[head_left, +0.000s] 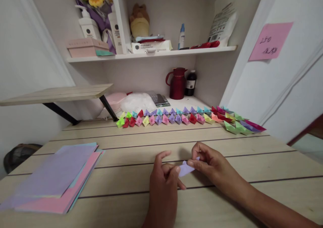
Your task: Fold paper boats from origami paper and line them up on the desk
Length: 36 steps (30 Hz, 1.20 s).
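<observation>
A small folded purple paper piece (185, 168) is held just above the wooden table (141, 143) near its front middle. My left hand (164, 181) pinches its left end with thumb and fingers. My right hand (209, 164) pinches its right end with the fingertips. Both hands grip the same piece. Behind them, two rows of small folded paper boats (176, 117) in many colours run across the back of the table.
A stack of purple, pink and blue paper sheets (55, 177) lies at the front left. A raised wooden shelf board (58, 94) juts in at left. A red jug (177, 83), a dark bottle (191, 83) and a white plastic bag (137, 102) stand at the back.
</observation>
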Each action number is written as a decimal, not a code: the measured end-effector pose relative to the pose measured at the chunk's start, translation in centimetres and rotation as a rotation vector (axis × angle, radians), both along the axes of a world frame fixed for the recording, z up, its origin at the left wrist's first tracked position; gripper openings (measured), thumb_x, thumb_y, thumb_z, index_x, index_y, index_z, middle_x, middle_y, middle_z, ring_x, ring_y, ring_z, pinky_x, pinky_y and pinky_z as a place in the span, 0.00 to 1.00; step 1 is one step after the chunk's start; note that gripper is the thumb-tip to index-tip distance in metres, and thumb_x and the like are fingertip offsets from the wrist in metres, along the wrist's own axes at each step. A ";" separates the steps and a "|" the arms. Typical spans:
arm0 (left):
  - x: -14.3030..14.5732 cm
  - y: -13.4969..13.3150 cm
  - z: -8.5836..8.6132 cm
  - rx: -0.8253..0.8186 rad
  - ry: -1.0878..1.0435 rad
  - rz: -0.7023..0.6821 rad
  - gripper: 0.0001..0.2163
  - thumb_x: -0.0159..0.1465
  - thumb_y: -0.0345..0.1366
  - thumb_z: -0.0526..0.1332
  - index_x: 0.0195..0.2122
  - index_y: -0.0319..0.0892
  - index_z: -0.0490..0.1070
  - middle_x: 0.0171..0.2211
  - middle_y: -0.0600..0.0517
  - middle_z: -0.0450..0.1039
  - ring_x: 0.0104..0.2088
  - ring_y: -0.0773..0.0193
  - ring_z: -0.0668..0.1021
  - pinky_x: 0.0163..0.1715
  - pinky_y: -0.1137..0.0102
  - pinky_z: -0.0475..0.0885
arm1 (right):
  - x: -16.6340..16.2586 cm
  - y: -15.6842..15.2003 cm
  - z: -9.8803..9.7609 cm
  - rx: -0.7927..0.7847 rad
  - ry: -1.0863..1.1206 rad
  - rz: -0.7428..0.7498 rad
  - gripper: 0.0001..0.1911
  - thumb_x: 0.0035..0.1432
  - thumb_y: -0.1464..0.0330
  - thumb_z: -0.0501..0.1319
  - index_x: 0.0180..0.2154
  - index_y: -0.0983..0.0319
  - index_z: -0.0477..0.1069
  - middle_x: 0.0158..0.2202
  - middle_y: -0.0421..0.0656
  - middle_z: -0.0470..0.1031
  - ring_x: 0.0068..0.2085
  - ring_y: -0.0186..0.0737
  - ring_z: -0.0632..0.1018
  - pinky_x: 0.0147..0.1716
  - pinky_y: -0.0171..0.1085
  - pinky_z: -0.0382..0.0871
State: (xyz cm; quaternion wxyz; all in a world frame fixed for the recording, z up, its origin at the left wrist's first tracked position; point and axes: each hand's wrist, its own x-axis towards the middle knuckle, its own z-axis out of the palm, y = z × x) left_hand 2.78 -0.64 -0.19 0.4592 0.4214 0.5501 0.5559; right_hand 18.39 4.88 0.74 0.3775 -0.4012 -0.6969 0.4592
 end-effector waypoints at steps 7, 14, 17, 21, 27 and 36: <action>-1.3 0.3 -0.2 0.101 0.323 0.005 0.24 0.58 0.37 0.59 0.56 0.41 0.64 0.31 0.51 0.76 0.35 0.58 0.77 0.39 0.65 0.68 | 0.3 0.0 0.4 0.237 -0.211 -0.054 0.06 0.61 0.68 0.57 0.30 0.59 0.64 0.28 0.38 0.70 0.33 0.38 0.71 0.33 0.35 0.62; -1.5 1.1 -1.1 0.262 0.622 0.110 0.13 0.43 0.31 0.70 0.33 0.46 0.77 0.37 0.50 0.76 0.42 0.54 0.75 0.47 0.60 0.64 | 0.4 -0.5 0.5 0.432 -0.311 0.037 0.07 0.63 0.69 0.54 0.31 0.59 0.65 0.31 0.40 0.72 0.33 0.37 0.72 0.33 0.34 0.63; -1.4 1.0 -0.4 0.196 0.594 0.036 0.05 0.45 0.31 0.69 0.22 0.43 0.74 0.27 0.52 0.75 0.34 0.58 0.76 0.43 0.63 0.65 | 0.2 -1.1 0.6 0.489 -0.298 0.078 0.08 0.64 0.70 0.54 0.31 0.59 0.66 0.31 0.40 0.72 0.33 0.37 0.72 0.34 0.34 0.63; -1.5 0.7 0.7 0.121 0.414 -0.057 0.06 0.51 0.32 0.63 0.18 0.43 0.71 0.23 0.54 0.71 0.29 0.62 0.74 0.35 0.68 0.66 | -0.2 -1.1 0.8 0.340 -0.190 0.033 0.06 0.62 0.68 0.56 0.31 0.59 0.66 0.30 0.39 0.71 0.33 0.37 0.72 0.33 0.34 0.63; -1.8 1.2 0.1 0.152 0.166 -0.131 0.06 0.52 0.34 0.63 0.20 0.41 0.74 0.26 0.52 0.72 0.30 0.63 0.72 0.34 0.71 0.65 | -0.6 -0.6 0.8 -0.002 0.057 0.019 0.10 0.62 0.60 0.57 0.39 0.59 0.68 0.25 0.36 0.67 0.29 0.36 0.68 0.30 0.34 0.60; -2.5 1.5 0.6 0.036 -0.211 -0.066 0.14 0.50 0.46 0.67 0.23 0.38 0.76 0.22 0.54 0.69 0.27 0.65 0.67 0.33 0.70 0.61 | -1.2 -0.7 1.1 -0.203 0.246 0.131 0.22 0.65 0.54 0.48 0.41 0.63 0.71 0.32 0.45 0.77 0.37 0.44 0.75 0.44 0.43 0.64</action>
